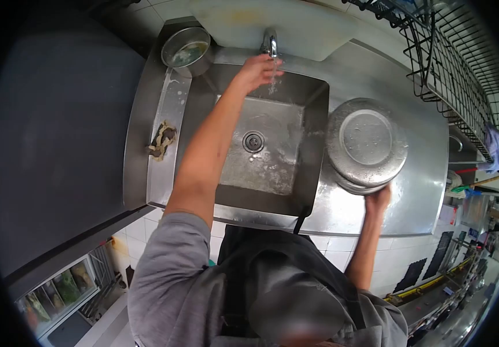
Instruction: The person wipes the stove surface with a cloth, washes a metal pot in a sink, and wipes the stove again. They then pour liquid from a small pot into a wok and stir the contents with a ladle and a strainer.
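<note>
My left hand (258,73) is stretched out under the faucet (270,43), its fingers apart and holding nothing. Water runs from the spout past the fingers into the steel sink (313,147). On the drainboard to the right, a wet metal pot (367,139) stands upside down, its round base facing up. My right hand (379,198) grips the pot at its lower near edge; the fingertips are partly hidden behind it. The sink drain (253,141) shows at the middle of the basin, with a little water around it.
A metal pot with something greenish inside (186,52) stands at the sink's back left corner. A crumpled brown-and-beige scrubber or rag (162,141) lies on the left ledge. A black wire rack (449,75) hangs at upper right. A large dark panel (58,139) borders the left.
</note>
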{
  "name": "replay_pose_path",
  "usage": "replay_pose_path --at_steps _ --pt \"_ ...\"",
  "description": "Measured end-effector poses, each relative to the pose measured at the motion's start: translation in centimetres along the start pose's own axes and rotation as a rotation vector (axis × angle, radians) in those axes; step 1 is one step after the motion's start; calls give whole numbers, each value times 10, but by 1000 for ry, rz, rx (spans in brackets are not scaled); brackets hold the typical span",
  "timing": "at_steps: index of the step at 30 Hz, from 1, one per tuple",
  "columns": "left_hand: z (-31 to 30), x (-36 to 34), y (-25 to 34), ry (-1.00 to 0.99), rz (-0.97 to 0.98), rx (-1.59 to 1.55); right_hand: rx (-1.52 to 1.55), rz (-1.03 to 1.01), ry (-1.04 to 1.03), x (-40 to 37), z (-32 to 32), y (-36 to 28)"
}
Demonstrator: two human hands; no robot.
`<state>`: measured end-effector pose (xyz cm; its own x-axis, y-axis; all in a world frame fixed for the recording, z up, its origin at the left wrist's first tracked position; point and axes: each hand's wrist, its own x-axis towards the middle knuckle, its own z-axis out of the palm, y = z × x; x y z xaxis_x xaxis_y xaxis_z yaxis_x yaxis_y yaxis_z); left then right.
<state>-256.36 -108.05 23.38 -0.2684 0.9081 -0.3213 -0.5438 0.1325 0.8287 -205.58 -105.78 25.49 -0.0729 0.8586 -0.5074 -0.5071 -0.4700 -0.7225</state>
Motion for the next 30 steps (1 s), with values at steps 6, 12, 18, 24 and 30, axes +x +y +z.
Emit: replay_pose_path --at_steps 6,12,18,24,30 --pt "-138 -180 -45 594 198 1297 -1279 -947 153 25 -78 -62" --pt "-234 -277 -64 670 -43 1716 -1561 -1475 109 -55 54 -59" --pt "-255 -316 -82 671 67 1726 -1490 -1502 88 -33 27 -29" --pt "-165 -285 -66 675 216 913 -1268 -1109 -421 -47 177 31" --pt "-83 -215 -80 464 215 503 -1267 -1173 -658 115 310 175"
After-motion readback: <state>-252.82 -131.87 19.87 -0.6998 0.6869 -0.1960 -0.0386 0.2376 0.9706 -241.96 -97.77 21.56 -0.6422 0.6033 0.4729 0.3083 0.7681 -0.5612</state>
